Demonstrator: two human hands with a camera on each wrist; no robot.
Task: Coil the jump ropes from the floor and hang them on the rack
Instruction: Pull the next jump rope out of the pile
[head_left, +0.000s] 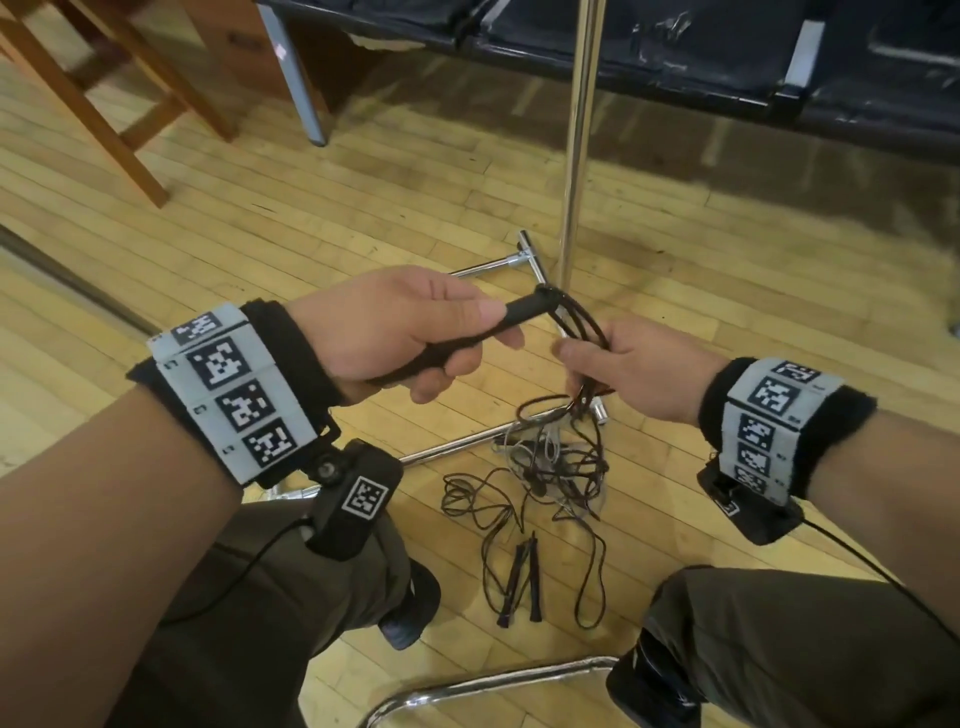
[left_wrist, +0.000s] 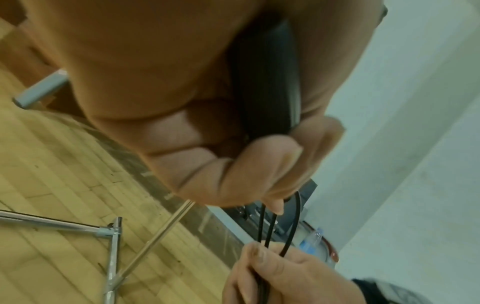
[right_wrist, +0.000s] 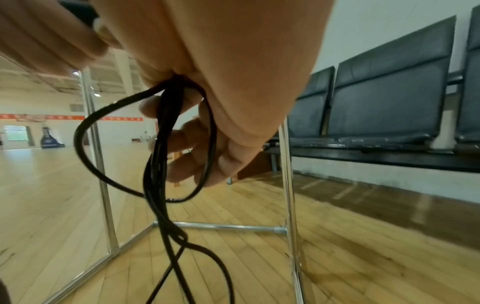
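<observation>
My left hand (head_left: 415, 332) grips the black handles (head_left: 519, 312) of a jump rope, which point toward the right hand. Thin dark cord (head_left: 584, 322) runs from the handle tips into my right hand (head_left: 623, 364), which pinches several strands as loops; the left wrist view shows these strands (left_wrist: 270, 228) passing between both hands. The rest of that cord (right_wrist: 161, 185) hangs down from the right hand to the floor. More ropes lie tangled on the wooden floor (head_left: 550, 467), with another pair of black handles (head_left: 522, 582) lying between my knees. The chrome rack's upright pole (head_left: 579, 145) stands just behind my hands.
The rack's chrome base bars (head_left: 457, 441) lie on the floor under my hands, with a second upright (right_wrist: 96, 156) to the left. Black bench seats (head_left: 675, 47) line the wall behind. A wooden chair leg (head_left: 104, 130) stands at far left. A curved chrome tube (head_left: 493, 680) lies near my feet.
</observation>
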